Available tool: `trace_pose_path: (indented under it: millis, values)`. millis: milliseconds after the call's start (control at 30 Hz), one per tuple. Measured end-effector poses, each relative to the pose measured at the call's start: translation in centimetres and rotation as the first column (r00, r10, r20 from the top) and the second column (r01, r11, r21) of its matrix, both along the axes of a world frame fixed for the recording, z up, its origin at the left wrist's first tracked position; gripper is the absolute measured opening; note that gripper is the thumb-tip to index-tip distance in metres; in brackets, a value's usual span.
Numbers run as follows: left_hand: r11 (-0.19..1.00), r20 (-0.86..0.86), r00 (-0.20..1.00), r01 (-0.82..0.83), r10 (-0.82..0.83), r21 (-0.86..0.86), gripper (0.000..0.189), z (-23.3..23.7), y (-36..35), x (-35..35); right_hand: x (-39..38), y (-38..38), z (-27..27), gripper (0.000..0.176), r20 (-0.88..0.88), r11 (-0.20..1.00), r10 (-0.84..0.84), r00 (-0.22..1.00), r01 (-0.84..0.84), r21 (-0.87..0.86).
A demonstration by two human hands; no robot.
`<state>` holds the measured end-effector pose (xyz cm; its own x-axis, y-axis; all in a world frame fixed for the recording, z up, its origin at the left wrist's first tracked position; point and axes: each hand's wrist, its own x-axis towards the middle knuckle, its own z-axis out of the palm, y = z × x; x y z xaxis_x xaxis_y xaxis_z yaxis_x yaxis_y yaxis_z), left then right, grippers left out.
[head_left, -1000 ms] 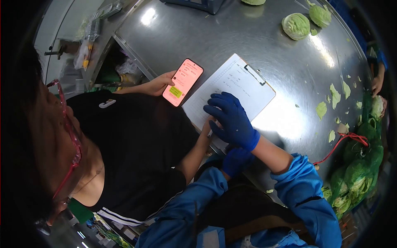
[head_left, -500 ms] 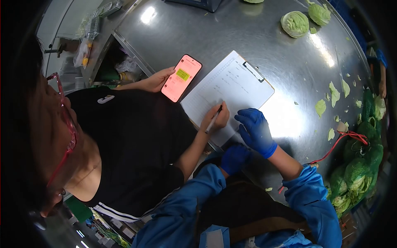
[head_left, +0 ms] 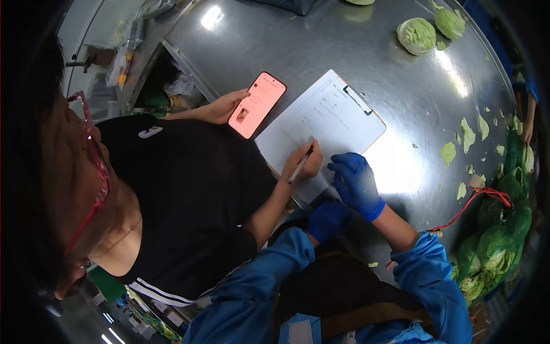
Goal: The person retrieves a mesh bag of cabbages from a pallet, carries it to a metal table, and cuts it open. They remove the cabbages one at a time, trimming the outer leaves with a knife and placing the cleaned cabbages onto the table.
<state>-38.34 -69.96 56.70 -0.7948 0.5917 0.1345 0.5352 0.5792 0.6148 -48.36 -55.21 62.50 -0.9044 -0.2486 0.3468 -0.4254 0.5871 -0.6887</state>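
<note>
My right hand (head_left: 355, 184), in a blue glove, rests by the lower right edge of a clipboard (head_left: 379, 127). Its fingers are loosely bent and partly apart, and nothing shows in them. My left hand (head_left: 327, 221), also gloved in blue, is low at the table's edge, close to my right wrist. Its fingers are too dark and hidden to make out. Handwritten lines mark the white paper (head_left: 321, 114) under the clip. A co-worker's hand (head_left: 309, 163) holds a pen (head_left: 301, 164) over this sheet. The co-worker's other hand (head_left: 228, 107) holds a phone (head_left: 258, 105) with a pink screen.
Cabbages (head_left: 416, 36) stand at the back right of the metal table (head_left: 240, 49). Loose leaves (head_left: 448, 153) are scattered on the right. Green net bags of cabbage (head_left: 495, 243) with a red cord (head_left: 467, 203) lie by the right edge. The co-worker (head_left: 183, 189) stands close on my left.
The phone's screen now shows different content, with the yellow block gone and a small picture lower down. The whole view has shifted slightly. Both my hands stay in place.
</note>
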Motion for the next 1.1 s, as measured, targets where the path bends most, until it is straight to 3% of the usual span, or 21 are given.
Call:
trace_pose_path:
  millis: [267, 567, 833, 1100]
  values:
    - [0.999, -0.09, 0.996, -0.004, 0.0, -0.043, 0.011, 0.7, 0.1, -0.2, 0.3, 0.2, -0.3, 0.034, 0.0, 1.0, -0.001, 1.0, 0.001, -0.004]
    - [1.0, -0.06, 0.998, 0.007, -0.007, 0.005, 0.022, -0.4, 0.0, 0.0, 0.5, -0.1, -0.4, 0.032, 0.01, 0.999, 0.032, 0.999, -0.032, 0.002]
    - [1.0, 0.01, 1.0, 0.023, -0.023, -0.005, 0.01, -0.2, 0.0, -0.2, -2.0, -1.0, 1.4, 0.033, -0.096, 0.999, 0.016, 0.995, -0.02, -0.039]
    - [1.0, -0.05, 0.999, 0.008, -0.008, -0.009, 0.011, 0.0, 0.3, -0.3, -2.4, -1.4, 1.9, 0.033, -0.078, 0.998, 0.029, 0.997, -0.033, -0.05]
